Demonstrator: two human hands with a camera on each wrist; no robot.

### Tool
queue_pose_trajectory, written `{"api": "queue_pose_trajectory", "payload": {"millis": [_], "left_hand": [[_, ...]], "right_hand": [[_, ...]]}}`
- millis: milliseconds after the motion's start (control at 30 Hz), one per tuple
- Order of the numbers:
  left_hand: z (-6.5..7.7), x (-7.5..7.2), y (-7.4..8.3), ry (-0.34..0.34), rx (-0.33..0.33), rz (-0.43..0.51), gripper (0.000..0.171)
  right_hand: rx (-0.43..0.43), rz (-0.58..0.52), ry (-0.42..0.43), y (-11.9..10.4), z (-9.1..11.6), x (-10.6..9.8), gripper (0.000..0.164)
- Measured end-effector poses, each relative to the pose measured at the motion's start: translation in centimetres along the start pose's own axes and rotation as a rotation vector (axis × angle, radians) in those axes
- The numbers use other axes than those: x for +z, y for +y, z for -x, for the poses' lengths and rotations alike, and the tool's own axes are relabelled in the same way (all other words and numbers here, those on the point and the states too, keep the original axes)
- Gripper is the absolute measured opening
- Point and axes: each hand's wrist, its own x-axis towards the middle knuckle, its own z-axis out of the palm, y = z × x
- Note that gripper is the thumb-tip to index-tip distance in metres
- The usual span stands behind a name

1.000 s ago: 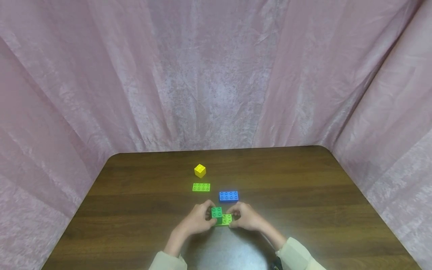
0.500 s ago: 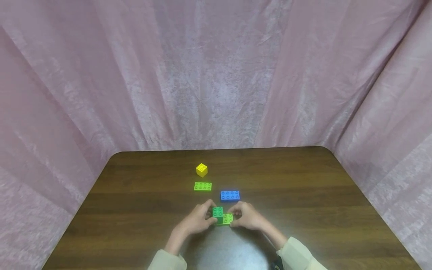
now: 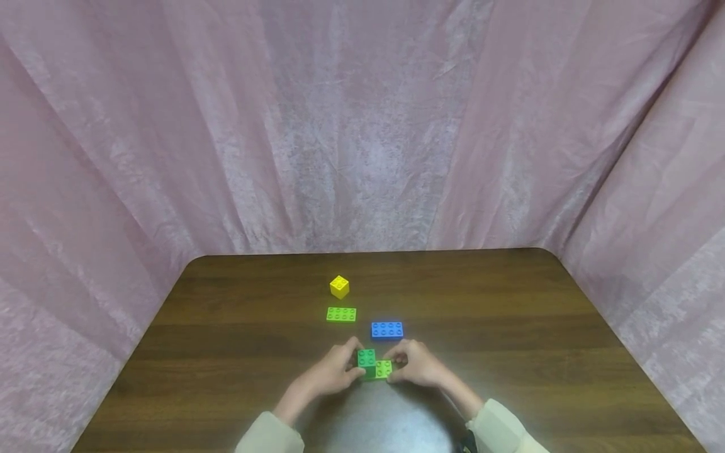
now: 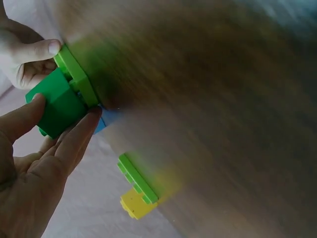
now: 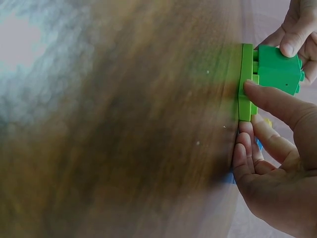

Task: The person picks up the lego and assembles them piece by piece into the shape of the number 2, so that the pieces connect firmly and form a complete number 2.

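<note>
Left hand (image 3: 331, 371) pinches green brick (image 3: 366, 360), right hand (image 3: 420, 365) lime plate (image 3: 384, 370) edge; blue brick (image 3: 387, 330) near.

Left hand (image 3: 335, 368) and right hand (image 3: 418, 366) in facing pinches.

Two wide, pale cream sleeves (image 3: 501, 428)
</note>
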Motion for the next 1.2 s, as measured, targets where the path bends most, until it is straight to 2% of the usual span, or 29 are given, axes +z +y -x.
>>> {"api": "queue_pose_trajectory", "payload": {"millis": [433, 700, 900, 1200], "left_hand": [[-0.46, 0.02, -0.47, 0.018, -0.012, -0.004, 0.024], [-0.36, 0.29, -0.50, 0.001, -0.018, -0.088, 0.022], [0.06, 0.50, -0.03, -0.006, -0.039, -0.090, 0.021], [-0.40, 0.00, -0.02, 0.003, -0.017, -0.098, 0.020]], "right_hand": [[-0.011, -0.010, 0.002, -0.14, -0.50, -0.32, 0.036], [-0.004, -0.034, -0.008, 0.17, -0.13, 0.01, 0.036], [-0.010, -0.045, -0.012, 0.21, 0.31, 0.12, 0.036], [-0.022, -0.052, -0.012, -0.20, -0.10, -0.25, 0.034]]}}
